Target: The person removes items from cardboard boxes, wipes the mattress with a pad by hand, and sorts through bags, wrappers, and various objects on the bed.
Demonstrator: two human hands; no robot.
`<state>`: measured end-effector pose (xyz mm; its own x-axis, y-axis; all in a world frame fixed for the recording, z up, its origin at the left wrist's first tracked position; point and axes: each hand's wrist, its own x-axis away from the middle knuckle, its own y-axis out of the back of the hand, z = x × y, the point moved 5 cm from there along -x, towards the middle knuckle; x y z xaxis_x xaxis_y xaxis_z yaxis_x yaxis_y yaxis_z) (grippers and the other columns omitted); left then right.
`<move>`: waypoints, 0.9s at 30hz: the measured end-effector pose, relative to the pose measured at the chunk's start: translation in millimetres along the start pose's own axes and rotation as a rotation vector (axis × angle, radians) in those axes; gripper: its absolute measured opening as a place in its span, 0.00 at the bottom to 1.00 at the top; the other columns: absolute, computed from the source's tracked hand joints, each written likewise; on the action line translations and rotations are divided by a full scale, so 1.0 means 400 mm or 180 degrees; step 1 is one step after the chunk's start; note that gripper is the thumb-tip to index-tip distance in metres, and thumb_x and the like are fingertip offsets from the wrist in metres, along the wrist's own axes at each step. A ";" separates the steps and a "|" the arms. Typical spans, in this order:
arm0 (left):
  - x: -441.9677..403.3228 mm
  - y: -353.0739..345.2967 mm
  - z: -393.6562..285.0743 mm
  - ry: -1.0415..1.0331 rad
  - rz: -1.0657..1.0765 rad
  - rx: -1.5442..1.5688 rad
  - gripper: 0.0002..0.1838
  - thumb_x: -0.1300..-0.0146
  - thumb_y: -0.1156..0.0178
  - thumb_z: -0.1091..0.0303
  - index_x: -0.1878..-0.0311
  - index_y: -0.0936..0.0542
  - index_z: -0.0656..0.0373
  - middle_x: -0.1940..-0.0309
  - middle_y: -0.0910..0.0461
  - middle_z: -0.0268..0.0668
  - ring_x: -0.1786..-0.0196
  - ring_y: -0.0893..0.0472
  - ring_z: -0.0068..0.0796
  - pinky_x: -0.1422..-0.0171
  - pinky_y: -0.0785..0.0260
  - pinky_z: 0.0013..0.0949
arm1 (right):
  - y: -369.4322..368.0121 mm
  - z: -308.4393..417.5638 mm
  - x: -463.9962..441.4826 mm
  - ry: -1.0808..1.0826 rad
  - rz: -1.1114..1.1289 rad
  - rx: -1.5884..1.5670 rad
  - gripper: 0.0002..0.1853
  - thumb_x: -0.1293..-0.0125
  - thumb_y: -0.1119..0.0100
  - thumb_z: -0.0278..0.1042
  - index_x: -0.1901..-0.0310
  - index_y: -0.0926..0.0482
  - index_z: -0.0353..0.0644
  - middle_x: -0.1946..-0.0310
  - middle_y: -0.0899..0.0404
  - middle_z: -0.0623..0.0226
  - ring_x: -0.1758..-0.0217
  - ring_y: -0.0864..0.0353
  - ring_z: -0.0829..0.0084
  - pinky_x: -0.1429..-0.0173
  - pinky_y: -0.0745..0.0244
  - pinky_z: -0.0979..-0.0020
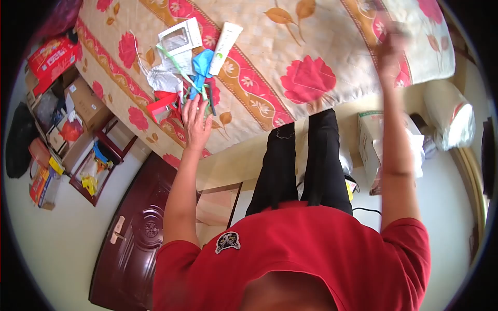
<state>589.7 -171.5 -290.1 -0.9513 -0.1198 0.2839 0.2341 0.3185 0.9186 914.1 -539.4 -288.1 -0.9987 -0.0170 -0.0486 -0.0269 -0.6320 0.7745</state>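
Red-flowered cloth (pixel 342 36) covers the broad work surface. A dark red door (pixel 148 207) stands beyond its left side; a carton (pixel 369 140) sits below its near edge, at right. The pile (pixel 171 68) of small items lies on the left part of the cloth.

The hands are well apart. The right hand (pixel 390 53) is above the cloth at far right, blurred; its grip cannot be determined. The left hand (pixel 196 122) is palm down, fingers extended and slightly spread, fingertips at the pile's near edge.

Pile contents: a white box (pixel 180 37) with a grey window, at the far end; a white tube (pixel 225 49), tilted, at right; a blue piece (pixel 203 63), just beside the tube; a red piece (pixel 162 105), left of the fingertips.
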 end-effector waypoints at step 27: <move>-1.027 0.042 -0.127 0.1043 -0.2138 -0.0655 0.22 0.35 0.55 0.56 0.38 0.35 0.42 0.34 0.41 0.29 0.35 0.40 0.36 0.36 0.48 0.46 | 0.203 -0.462 -0.399 -0.0960 -0.1814 0.1640 0.21 0.41 0.55 0.32 0.44 0.27 0.55 0.59 0.25 0.51 0.55 0.30 0.52 0.48 0.35 0.57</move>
<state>994.7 -164.6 -377.6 -0.8020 -0.5078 -0.3145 -0.3089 -0.0981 0.9460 1079.2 -731.1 -334.1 -0.7927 0.4540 -0.4069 -0.4765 -0.0449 0.8781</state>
